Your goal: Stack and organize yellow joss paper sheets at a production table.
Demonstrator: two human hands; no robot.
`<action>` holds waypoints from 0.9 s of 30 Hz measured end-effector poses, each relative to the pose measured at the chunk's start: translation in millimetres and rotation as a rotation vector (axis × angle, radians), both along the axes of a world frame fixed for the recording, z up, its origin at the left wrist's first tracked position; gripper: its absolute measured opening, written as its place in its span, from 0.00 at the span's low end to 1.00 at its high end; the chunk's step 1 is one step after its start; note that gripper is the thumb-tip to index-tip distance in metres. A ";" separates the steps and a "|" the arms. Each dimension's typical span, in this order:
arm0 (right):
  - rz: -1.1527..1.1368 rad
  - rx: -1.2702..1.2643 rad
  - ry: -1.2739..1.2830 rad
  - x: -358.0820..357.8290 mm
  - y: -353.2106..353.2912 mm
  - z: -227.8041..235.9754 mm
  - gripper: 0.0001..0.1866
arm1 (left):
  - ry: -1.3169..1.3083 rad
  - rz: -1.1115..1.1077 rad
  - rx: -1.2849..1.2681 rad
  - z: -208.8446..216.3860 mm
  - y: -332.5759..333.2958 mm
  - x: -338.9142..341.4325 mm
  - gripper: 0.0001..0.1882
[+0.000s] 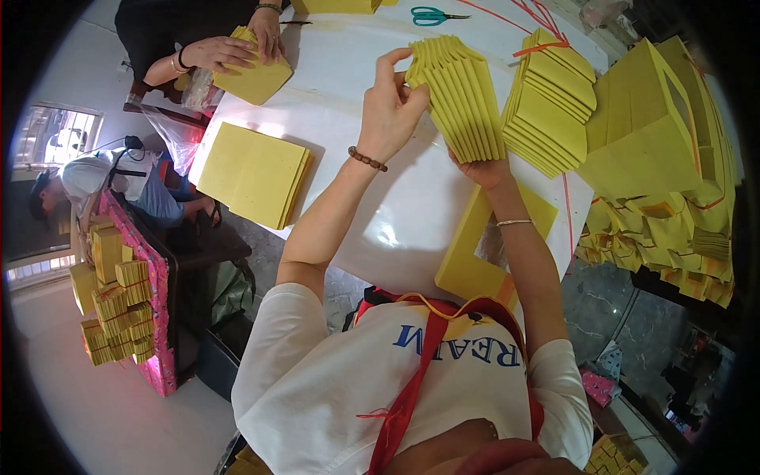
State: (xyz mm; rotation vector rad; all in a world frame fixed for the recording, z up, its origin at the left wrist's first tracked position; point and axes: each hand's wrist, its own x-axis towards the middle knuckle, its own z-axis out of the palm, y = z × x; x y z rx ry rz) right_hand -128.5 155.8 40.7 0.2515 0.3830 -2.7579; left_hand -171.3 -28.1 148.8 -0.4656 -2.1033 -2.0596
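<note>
A fanned stack of folded yellow paper [459, 95] is held up over the white table, its folds spread into ridges. My right hand [483, 170] grips its lower end from beneath; most of those fingers are behind the paper. At the stack's upper left edge, my left hand [393, 107] has its thumb and forefinger closed on the paper. Just right of it lies another fanned bundle of yellow paper [550, 107]. Below my right forearm, a flat yellow piece with a cut-out [459, 257] sits at the table's near edge.
A flat yellow stack [249, 174] lies on the white table [380, 226]. At the upper left, a co-worker's hands [229, 51] press on yellow paper. Teal scissors [431, 16] and red ties [542, 16] are at the far side. Large yellow bundles [657, 119] crowd the right.
</note>
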 end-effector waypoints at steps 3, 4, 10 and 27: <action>0.000 -0.008 -0.013 0.0 -0.2 1.0 0.24 | 0.020 -0.049 -0.086 1.2 -2.8 -2.1 0.17; -0.004 0.004 -0.024 0.4 -0.1 1.5 0.25 | 0.020 -0.048 -0.086 1.8 -2.5 -1.8 0.17; -0.035 0.057 -0.032 1.1 -3.0 2.9 0.25 | 0.049 0.051 -0.183 7.6 1.4 -0.6 0.17; 0.036 0.006 0.056 0.8 -1.4 -4.2 0.21 | 0.045 0.121 -0.281 3.9 -1.8 -6.0 0.22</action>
